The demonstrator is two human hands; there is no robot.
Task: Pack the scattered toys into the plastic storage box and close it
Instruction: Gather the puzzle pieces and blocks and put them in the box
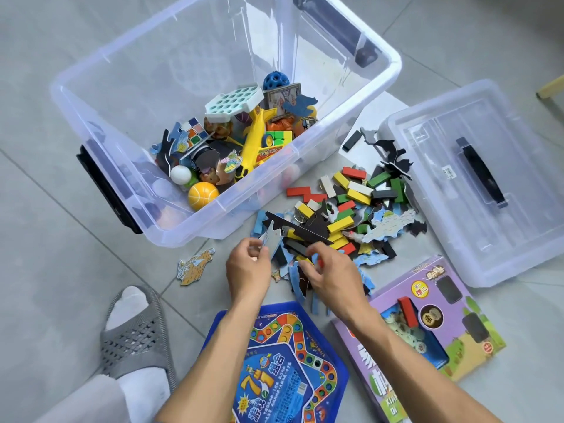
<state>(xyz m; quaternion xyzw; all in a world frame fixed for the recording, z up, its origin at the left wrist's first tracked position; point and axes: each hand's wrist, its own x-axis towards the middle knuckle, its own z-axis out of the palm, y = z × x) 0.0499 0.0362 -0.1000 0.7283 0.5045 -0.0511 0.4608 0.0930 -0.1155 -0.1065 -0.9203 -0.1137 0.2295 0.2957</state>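
Our left hand [248, 267] pinches puzzle piece [272, 239]; our right hand [331, 274] grips puzzle pieces [305, 280] beside block pile [351, 196]. Storage box [100, 87] open, lid [488, 209] on floor.

bright, even daylight | soft shadows | sharp (edges bowed by wide lens)

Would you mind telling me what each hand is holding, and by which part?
Left hand pinches a pale blue puzzle piece by its lower edge; right hand grips dark puzzle pieces at their near ends.
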